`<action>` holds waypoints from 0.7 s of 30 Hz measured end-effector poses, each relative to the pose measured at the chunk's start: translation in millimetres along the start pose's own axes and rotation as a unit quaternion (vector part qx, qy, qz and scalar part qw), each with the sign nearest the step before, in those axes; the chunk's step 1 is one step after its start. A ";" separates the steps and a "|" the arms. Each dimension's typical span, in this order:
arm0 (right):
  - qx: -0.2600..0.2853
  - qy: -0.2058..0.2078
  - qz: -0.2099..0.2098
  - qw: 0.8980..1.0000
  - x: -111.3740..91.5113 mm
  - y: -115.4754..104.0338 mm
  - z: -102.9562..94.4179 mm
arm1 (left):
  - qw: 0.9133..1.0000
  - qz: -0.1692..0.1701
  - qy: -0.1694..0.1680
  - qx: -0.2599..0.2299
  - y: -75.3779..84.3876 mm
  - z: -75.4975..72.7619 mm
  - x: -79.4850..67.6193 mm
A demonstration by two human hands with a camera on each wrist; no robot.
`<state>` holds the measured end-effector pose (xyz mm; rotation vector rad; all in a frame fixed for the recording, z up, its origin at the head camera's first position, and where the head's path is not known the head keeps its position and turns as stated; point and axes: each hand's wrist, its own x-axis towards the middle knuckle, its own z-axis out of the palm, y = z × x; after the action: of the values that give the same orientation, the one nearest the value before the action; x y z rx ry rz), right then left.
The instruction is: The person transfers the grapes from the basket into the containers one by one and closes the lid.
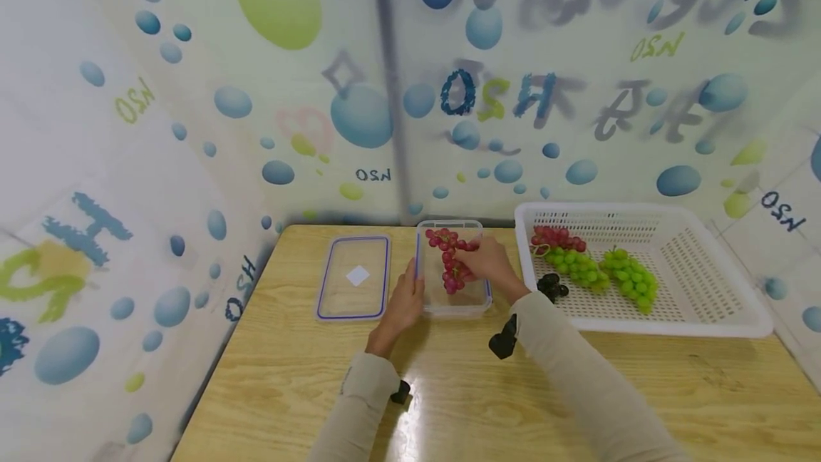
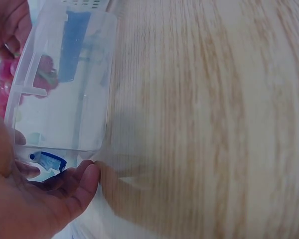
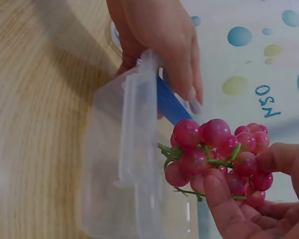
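A clear plastic food container (image 1: 455, 305) with blue side clips stands at the table's back. My left hand (image 1: 404, 298) holds its left side; the left wrist view shows that hand (image 2: 45, 194) with bent fingers at the box's corner, by a blue clip. Over the container, my right hand (image 1: 489, 262) pinches a bunch of red grapes (image 1: 449, 259) between thumb and fingers. In the right wrist view, the grapes (image 3: 214, 154) with green stems are level with the container's rim (image 3: 147, 149). Whether they touch the container's floor, I cannot tell.
Left of the container lies a clear lid (image 1: 355, 276) with a blue seal and a white square on it. At right, a white perforated basket (image 1: 705, 291) holds red grapes (image 1: 558, 239), green grapes (image 1: 628, 279) and black grapes (image 1: 551, 287). A patterned wall (image 1: 449, 162) stands behind.
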<state>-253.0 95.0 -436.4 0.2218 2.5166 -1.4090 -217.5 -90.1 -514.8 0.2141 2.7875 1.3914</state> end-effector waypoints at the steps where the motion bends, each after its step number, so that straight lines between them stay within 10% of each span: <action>1: -0.002 -0.001 0.012 1.000 -0.5 -0.5 3.2 | 1.000 0.000 0.000 0.001 -0.1 -0.1 -0.1; 21: -0.078 -0.072 0.044 0.993 0.1 0.6 39.2 | 1.000 0.005 -0.003 0.003 2.0 1.0 0.0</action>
<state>-247.4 61.9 -456.7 0.1902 2.4510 -1.1469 -217.2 -88.1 -513.9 0.2325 2.7905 1.3810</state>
